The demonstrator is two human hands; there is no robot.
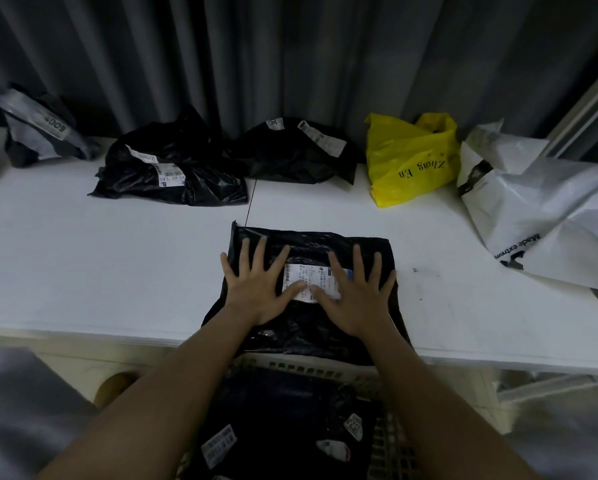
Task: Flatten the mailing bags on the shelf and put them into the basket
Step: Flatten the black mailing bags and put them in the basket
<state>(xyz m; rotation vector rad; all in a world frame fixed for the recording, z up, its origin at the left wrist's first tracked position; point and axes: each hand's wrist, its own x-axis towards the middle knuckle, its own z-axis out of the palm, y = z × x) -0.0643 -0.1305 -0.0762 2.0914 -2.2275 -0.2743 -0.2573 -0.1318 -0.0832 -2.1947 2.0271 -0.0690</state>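
Black plastic mailing bag [304, 299] lies lower centre under my spread left hand [256, 289] and right hand [356, 296], overhanging the slatted basket [391, 441] below

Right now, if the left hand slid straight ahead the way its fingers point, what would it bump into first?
Probably the crumpled black mailing bag at the back of the white shelf. The left hand lies flat on the black bag being smoothed, fingers aimed away and slightly left; past that bag's edge is bare shelf. Depth is hard to judge.
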